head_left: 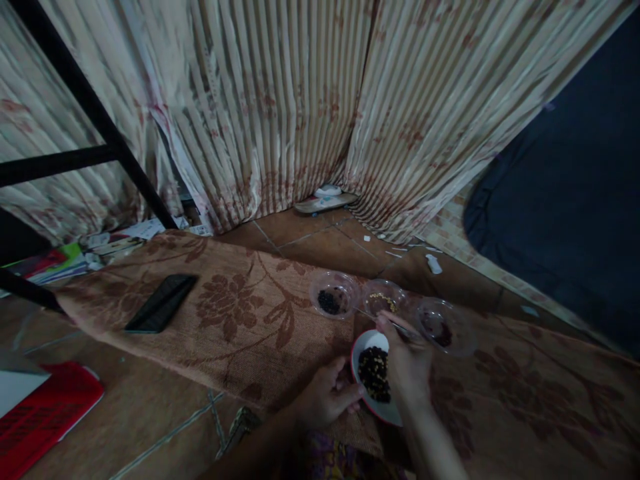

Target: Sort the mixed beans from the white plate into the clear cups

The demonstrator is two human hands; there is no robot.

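Head: L hand (329, 395) gripping bowl (373, 338), R hand (410, 363) pinching tweezers (404, 326); floral cloth (310, 350) (tiled flr (150, 400)).

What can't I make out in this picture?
All in the head view:
1. Right part of the white bowl: hidden behind the right hand.
2. Thin tool in that hand: blurred and partly covered by it, so its kind is unclear.
3. Dark pieces in the leftmost clear container: too small and dim to identify.
4. Red-and-white object, lower left: cut off by the left edge.
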